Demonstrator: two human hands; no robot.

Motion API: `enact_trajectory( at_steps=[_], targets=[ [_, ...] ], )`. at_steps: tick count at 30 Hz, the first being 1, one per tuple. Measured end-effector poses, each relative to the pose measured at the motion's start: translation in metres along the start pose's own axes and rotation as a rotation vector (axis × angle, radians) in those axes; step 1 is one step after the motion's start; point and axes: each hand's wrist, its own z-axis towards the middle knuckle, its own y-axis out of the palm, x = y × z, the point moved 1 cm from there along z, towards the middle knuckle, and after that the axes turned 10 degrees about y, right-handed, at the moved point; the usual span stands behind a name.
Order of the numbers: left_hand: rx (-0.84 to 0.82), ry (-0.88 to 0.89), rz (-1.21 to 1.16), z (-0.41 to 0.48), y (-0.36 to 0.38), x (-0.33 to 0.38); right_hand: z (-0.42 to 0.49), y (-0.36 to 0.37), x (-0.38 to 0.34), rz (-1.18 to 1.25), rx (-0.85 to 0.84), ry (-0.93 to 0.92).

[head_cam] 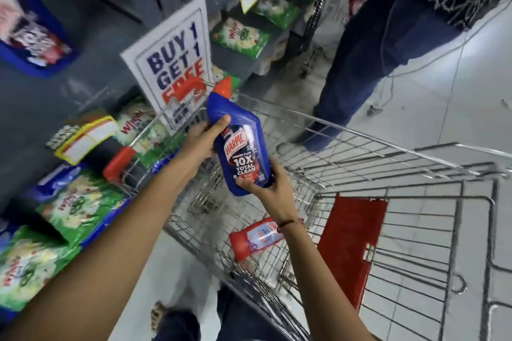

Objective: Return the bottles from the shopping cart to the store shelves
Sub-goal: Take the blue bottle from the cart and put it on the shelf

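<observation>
Both forearms reach forward over the wire shopping cart (360, 147), bare, converging on one blue bottle (243, 147) held above the basket. Left hand (201, 141) grips the bottle's upper body from the left side, thumb (221, 122) laid across the front just below the neck, other fingers wrapped behind and hidden. Right hand (273, 188) holds the base from the right and below, thumb (246, 184) pressed on the lower front edge, remaining fingers curled around the back, mostly out of sight. A red thread band (289, 223) sits on the right wrist.

Bottle tilted, red cap (224, 87) pointing up and away from the fingers. Label between the two thumbs reads "HARPIC", "POWER PLUS", "10X TOTAL CLEAN"; smaller print unreadable.

Below the right wrist, a red bottle (256, 241) lies flat on the cart floor; its label too blurred to read. Red child-seat flap (350, 249) right of that forearm.

Beyond the left fingers, a white sign (174, 58) says "BUY 1 GET 1 FREE". Left of the left arm, shelves (55, 86) hold green detergent packs (80, 202), some reading "Wheel". Another person's legs in jeans (360, 58) stand past the cart's far end.
</observation>
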Motion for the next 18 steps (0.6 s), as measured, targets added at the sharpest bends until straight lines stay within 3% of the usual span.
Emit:
enact_trajectory(
  at_steps=[9,18],
  targets=[
    [0.189,0.215,-0.031,-0.044,-0.096,0.057,-0.024,0.081,-0.072,-0.040,-0.140,-0.205],
    [0.461,0.484,0.008,-0.089,-0.234,0.104,-0.026,0.215,-0.157,-0.199,-0.364,-0.462]
  ],
)
